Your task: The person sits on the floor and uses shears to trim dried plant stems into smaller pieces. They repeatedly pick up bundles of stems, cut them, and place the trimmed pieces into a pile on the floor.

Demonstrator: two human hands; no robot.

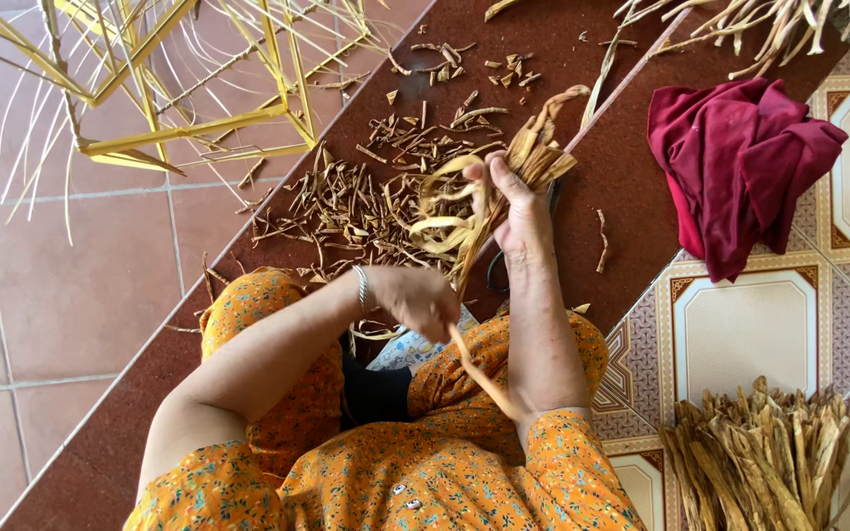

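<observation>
Bright even daylight, soft shadows, sharp focus

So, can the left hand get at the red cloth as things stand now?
Probably not directly. The left hand is closed on a dried strip, and the right hand, holding a bundle of strips, lies between it and the red cloth.

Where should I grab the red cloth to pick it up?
Probably pinch the red cloth at its bunched, raised top folds, coming straight down from above. It lies crumpled half on the brown floor strip and half on the patterned tiles, so its flat edges give little to grip.
</observation>
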